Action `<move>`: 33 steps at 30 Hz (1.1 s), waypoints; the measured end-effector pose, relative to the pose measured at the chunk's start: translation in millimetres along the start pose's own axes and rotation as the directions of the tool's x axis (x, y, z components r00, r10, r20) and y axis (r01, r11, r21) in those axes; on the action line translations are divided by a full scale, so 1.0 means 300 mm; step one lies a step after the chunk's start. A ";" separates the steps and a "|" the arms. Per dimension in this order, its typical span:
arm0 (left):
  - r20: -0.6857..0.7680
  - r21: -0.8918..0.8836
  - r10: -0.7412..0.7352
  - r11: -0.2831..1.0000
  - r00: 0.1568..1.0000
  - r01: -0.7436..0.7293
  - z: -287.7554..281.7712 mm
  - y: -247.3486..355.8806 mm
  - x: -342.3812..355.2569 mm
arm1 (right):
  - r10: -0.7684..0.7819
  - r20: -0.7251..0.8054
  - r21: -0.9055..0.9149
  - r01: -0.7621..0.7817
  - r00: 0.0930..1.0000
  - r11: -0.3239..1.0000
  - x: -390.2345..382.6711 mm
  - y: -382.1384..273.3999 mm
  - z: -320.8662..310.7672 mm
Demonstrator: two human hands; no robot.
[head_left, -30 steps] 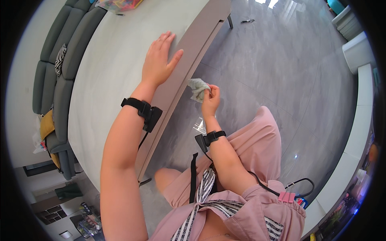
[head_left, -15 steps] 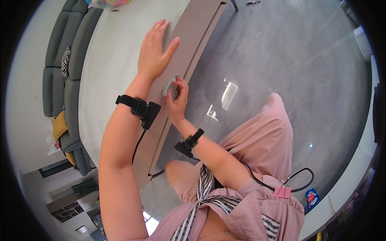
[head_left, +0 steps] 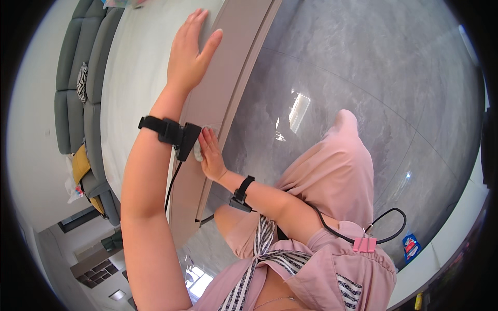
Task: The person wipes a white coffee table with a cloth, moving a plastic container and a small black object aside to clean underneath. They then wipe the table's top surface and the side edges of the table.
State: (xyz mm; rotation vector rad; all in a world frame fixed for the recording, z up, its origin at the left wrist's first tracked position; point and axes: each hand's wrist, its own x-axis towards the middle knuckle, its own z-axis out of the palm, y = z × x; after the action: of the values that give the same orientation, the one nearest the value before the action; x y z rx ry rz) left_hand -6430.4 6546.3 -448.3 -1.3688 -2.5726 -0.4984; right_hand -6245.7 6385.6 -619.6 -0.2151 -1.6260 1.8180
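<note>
My left hand (head_left: 188,54) is open, its fingers spread, on the long edge of a low cabinet or table with a white top (head_left: 137,67). It holds nothing. Lower down, my right hand (head_left: 212,158) presses a pale grey-green cloth (head_left: 197,152) against the beige-pink side panel (head_left: 228,57). Its fingers lie fairly straight over the cloth, which peeks out beside the fingertips and palm. Each wrist wears a black strapped device, the left one (head_left: 174,136) partly overlapping the view near the cloth.
A grey sofa (head_left: 78,116) with a yellow cushion (head_left: 81,165) stands beyond the white top. Shiny grey tiles (head_left: 332,57) cover the floor on the right. A black cable (head_left: 402,223) loops from my clothing by a pink clip (head_left: 364,245). A blue-red packet (head_left: 411,249) lies nearby.
My right hand has slid down the panel toward me with the cloth, its fingers going from curled to straighter. My left hand has shifted slightly up and left in view.
</note>
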 end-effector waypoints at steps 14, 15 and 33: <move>0.035 0.086 -0.030 0.996 0.999 0.027 -0.033 -0.010 -0.006 | 0.129 -0.127 -0.003 -0.131 0.983 0.991 0.101 -0.091 0.025; 0.037 0.075 -0.030 0.997 0.999 0.027 -0.028 -0.005 0.003 | 0.143 -0.010 0.245 -0.136 0.990 0.960 0.013 -0.136 0.078; 0.048 -0.023 -0.035 0.999 0.998 0.036 -0.018 -0.011 0.015 | 0.203 -0.262 0.061 -0.194 0.943 0.979 0.396 0.178 -0.150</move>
State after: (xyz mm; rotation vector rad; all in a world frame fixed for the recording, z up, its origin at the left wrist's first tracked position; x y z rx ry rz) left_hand -6435.6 6546.1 -442.5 -1.3614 -2.6416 -0.5098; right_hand -6330.8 6491.5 -641.7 -0.6026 -1.4237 1.8704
